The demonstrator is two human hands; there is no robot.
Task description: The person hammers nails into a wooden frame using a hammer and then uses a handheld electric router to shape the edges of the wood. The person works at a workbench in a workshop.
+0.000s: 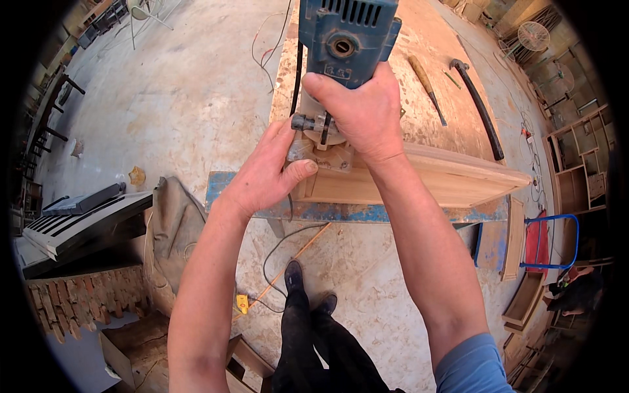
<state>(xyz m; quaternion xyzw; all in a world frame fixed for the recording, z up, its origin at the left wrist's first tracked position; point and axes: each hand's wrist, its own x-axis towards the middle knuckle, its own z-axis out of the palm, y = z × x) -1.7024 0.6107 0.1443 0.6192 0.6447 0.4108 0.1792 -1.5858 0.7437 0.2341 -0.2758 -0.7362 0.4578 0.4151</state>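
Note:
A blue trim router (350,42) stands at the near edge of the workbench (419,114). My right hand (367,111) is wrapped round its body, thumb across the front. My left hand (265,173) grips the router's clear base from the left, its thumb in front and the other fingers partly hidden behind. The base rests on the left end of a long, pale wooden workpiece (386,187) lying along the bench's near edge. The cutting bit is hidden from this view.
On the bench to the right lie a wood-handled chisel (427,88) and a black-handled hammer (478,108). A cable (267,268) trails over the floor near my feet. Stacked wooden slats (92,295) stand lower left; a blue-framed saw (570,242) is at the right.

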